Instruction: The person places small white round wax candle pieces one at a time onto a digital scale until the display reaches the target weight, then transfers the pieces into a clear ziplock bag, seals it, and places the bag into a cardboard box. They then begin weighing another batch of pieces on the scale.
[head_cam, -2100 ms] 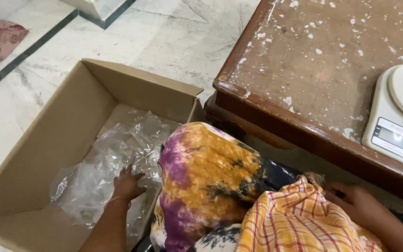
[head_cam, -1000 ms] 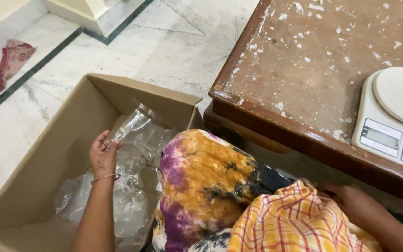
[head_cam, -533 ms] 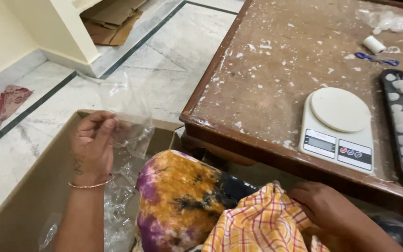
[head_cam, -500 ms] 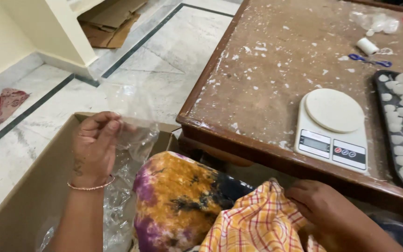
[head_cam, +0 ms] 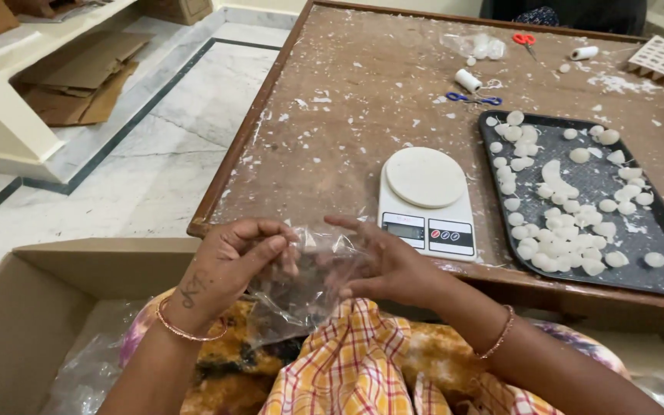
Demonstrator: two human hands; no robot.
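1. While both hands meet above the lap, a small clear plastic bag hangs between them, just in front of the near edge of the bench.
2. Left hand: its grip is closed, thumb and fingers pinching the bag's upper edge.
3. Right hand: its grip is partly open, fingers spread against the bag's other side, touching and holding the film.
4. A white kitchen scale stands on the bench just beyond the hands.
5. Beside the scale, to the right, a dark tray carries many small white pieces.
6. A checked cloth lies over the lap under the bag.
7. An open cardboard box sits on the floor at the left, with crumpled plastic inside.
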